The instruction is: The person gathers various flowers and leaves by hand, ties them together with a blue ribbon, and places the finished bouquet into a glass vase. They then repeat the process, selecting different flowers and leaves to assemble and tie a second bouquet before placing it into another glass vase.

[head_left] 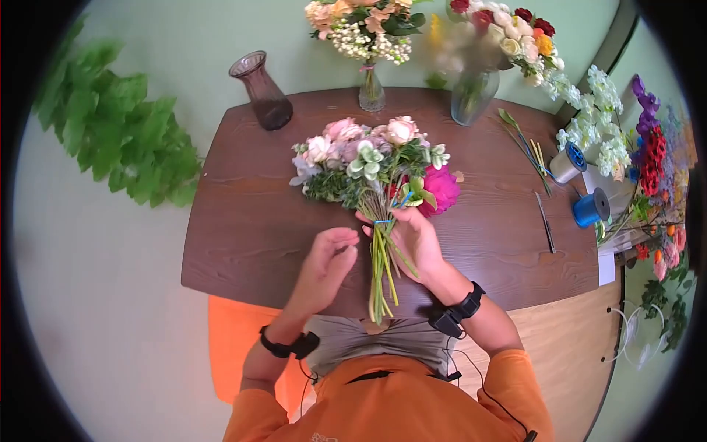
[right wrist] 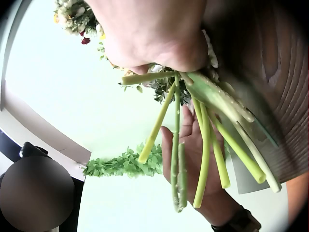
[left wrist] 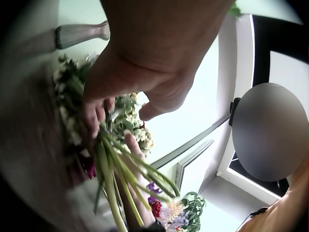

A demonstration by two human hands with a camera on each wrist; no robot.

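Observation:
A bouquet (head_left: 368, 158) of pale pink, white and magenta flowers lies over the table, its green stems (head_left: 380, 276) pointing toward the person. Blue tie (head_left: 381, 222) circles the stems at their narrowest part. The right hand (head_left: 418, 243) grips the stems there, fingers curled behind them. Just left of the stems, the left hand (head_left: 329, 267) is held with bent, relaxed fingers and nothing in it. In the right wrist view the stem ends (right wrist: 205, 154) fan out in front of the left hand (right wrist: 193, 154). The left wrist view shows the stems (left wrist: 113, 169) below the left hand (left wrist: 145, 82).
On the wooden table (head_left: 258, 236) stand a purple vase (head_left: 266, 96) and two vases with flowers, the clear one (head_left: 372, 92) and the larger one (head_left: 473, 97). At right lie a white spool (head_left: 568, 163), a blue spool (head_left: 591, 208), cut stems (head_left: 526, 144) and a thin dark tool (head_left: 545, 223).

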